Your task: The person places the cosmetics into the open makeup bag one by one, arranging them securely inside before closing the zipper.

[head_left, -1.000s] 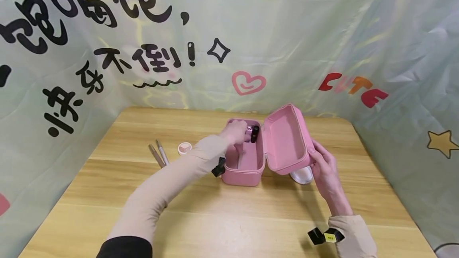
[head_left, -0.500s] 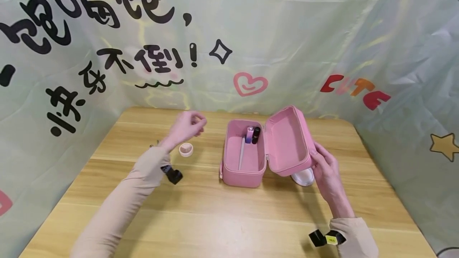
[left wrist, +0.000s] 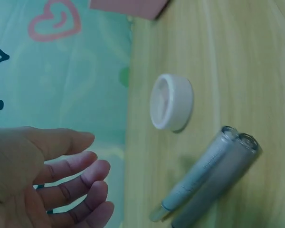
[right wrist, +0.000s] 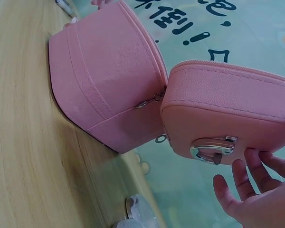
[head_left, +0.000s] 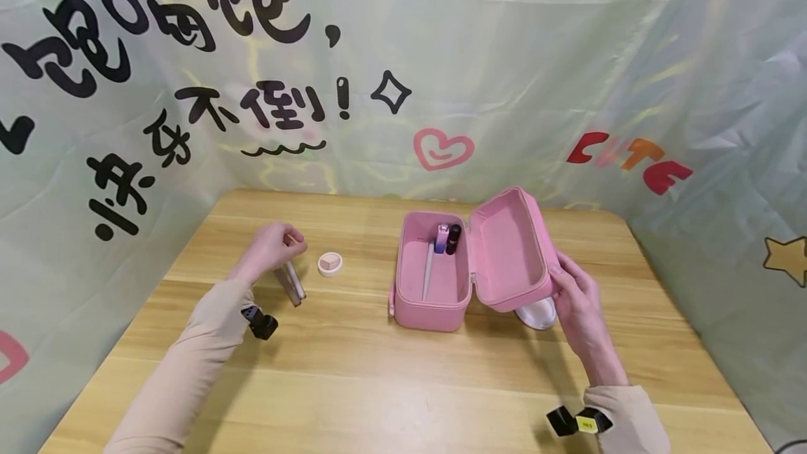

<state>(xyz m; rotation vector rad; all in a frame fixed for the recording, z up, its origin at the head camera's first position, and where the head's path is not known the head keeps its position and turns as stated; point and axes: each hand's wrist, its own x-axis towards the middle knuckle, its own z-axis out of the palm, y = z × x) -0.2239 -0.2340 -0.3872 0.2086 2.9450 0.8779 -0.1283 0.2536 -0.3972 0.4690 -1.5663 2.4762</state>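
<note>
A pink cosmetic case point(head_left: 429, 315) stands on the table with its lid point(head_left: 512, 251) swung out to the right. My right hand point(head_left: 576, 300) holds the lid by its outer edge; in the right wrist view its fingers reach the outer face beside the metal handle point(right wrist: 213, 151). Inside the case are a purple tube point(head_left: 440, 238), a black tube point(head_left: 453, 239) and a slim white stick point(head_left: 428, 272). My left hand point(head_left: 267, 251) hovers by a silver pen-like tube point(left wrist: 199, 173) and a brownish one point(left wrist: 218, 183), its fingers loosely bent around nothing.
A small round white pot point(head_left: 330, 264) with pink contents sits between the pen-like tubes and the case. A round clear-and-white item point(head_left: 537, 314) lies under the lid. A printed cloth point(head_left: 504, 76) hangs behind the wooden table point(head_left: 403, 398).
My left hand has come up out of the case and moved left to the two pen-like tubes. The slim white stick inside the case shows fully now. My right hand stays on the lid.
</note>
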